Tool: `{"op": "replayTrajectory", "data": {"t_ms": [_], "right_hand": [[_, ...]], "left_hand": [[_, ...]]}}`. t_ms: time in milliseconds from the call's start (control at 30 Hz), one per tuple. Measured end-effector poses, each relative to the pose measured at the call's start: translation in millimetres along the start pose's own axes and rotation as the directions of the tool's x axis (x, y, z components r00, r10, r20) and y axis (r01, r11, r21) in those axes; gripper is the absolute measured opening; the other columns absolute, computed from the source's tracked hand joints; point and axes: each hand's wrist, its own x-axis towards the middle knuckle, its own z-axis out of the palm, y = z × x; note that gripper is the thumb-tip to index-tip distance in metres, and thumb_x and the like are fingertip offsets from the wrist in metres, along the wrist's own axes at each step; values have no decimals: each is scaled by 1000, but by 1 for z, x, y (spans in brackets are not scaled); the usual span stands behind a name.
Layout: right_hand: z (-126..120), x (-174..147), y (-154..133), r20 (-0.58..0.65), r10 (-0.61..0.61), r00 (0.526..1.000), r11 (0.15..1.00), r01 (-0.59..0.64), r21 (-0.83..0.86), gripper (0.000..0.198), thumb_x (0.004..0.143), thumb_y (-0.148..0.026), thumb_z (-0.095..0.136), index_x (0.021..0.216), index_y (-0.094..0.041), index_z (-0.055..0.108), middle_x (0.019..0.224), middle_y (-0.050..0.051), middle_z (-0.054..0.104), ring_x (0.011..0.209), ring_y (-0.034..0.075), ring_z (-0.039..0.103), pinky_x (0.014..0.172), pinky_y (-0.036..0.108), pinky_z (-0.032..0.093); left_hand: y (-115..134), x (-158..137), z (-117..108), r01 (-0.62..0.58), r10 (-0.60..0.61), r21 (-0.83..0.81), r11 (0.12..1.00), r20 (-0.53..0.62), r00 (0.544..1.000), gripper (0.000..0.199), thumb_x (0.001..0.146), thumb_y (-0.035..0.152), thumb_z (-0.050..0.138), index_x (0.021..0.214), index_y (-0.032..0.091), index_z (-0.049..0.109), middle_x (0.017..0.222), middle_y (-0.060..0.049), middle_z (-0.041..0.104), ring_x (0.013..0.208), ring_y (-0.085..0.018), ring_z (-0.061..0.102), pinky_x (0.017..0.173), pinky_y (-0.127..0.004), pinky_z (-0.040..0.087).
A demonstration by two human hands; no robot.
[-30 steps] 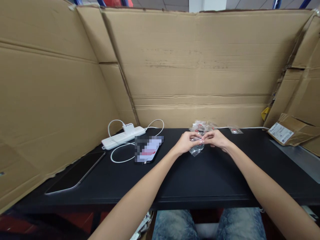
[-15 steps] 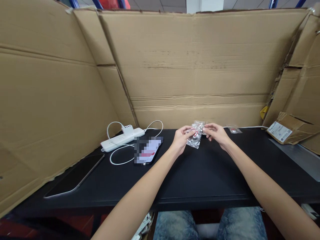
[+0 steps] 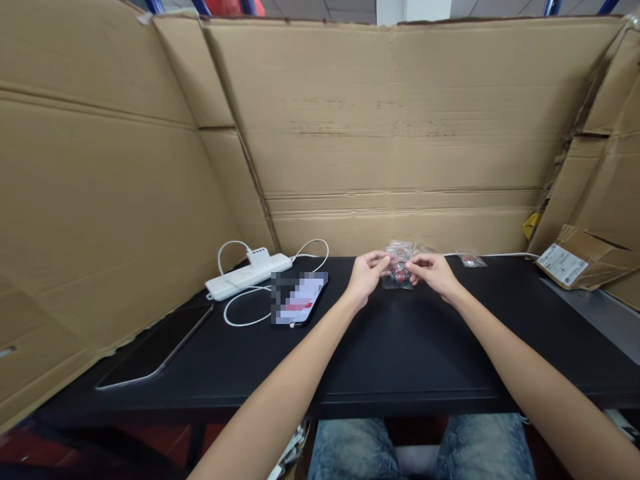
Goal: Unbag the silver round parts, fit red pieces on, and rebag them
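Observation:
Between my hands is a small clear plastic bag [image 3: 399,277] with a red and silvery item inside, too small to name. My left hand [image 3: 369,272] pinches the bag's left side between thumb and fingers. From the other side, my right hand [image 3: 431,272] grips its right edge with thumb and forefinger. Just behind the held bag lie more clear plastic bags [image 3: 400,248], partly hidden by my fingers. A separate small clear bag [image 3: 470,260] with a reddish item rests on the black table [image 3: 400,353], right of my right hand.
Left of my hands are a phone [image 3: 303,300] on a white cable, a white power strip [image 3: 250,275] and a dark tablet [image 3: 157,347]. An opened cardboard box [image 3: 585,257] sits at the right on a grey sheet [image 3: 595,317]. Tall cardboard walls [image 3: 390,127] enclose the table.
The held bag has turned from tilted to nearly upright and spread flatter between my hands. My right fingers have moved onto its right edge. The view has shifted slightly.

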Motion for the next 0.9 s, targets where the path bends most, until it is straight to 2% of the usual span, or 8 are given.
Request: {"op": "replayTrajectory", "data": {"t_ms": [100,200,267,400,500,667,900], "right_hand": [[1,0,0,-39,-13,999,998,15,58,34,66,-46,78,74,-14,69,56,2,65,50,13,60,54,27,53],[0,1,-1,-91,6,996,995,3,101,35,64,-47,79,74,-14,69,55,2,65,50,13,61,53,26,53],[-1,2,-1,-96,32,995,994,-21,108,36,62,-46,81,74,-14,69,55,2,65,49,12,61,51,24,53],[-5,1,1,-27,107,994,992,-105,76,37,59,-44,83,76,-14,70,59,2,66,50,12,61,51,25,53],[-6,-1,3,38,145,989,988,-147,54,37,60,-44,83,75,-13,69,57,3,66,51,13,62,53,26,54],[-5,0,2,-15,98,995,991,-96,96,35,61,-43,83,73,-12,70,58,4,67,52,12,62,55,26,54],[-6,0,1,-55,89,994,990,-83,115,35,60,-43,83,73,-13,71,59,4,67,52,13,61,55,28,54]], "left_hand": [[-3,1,-1,5,-6,72,997,8,1000,33,74,38,74,93,11,68,90,-11,72,82,-19,68,73,-32,56],[-6,0,-1,58,-64,56,997,117,991,32,73,35,76,91,9,68,91,-12,71,79,-21,68,70,-36,58],[-7,-1,-1,71,-75,34,997,146,986,30,73,32,76,89,8,69,90,-13,71,77,-21,68,67,-37,60],[-7,-1,-1,84,-82,-21,996,80,993,22,76,22,73,91,6,68,85,-13,71,71,-19,68,65,-35,60],[-5,0,-1,143,-141,-80,986,38,989,17,79,15,69,94,6,65,80,-12,71,67,-18,68,67,-36,60],[-1,1,-2,214,-211,-294,932,41,977,7,78,3,64,81,8,62,83,-11,70,73,-18,69,81,-43,58],[-5,1,-5,194,-176,-321,927,84,981,8,74,2,68,78,7,64,75,-7,69,75,-19,69,88,-47,56]]}}
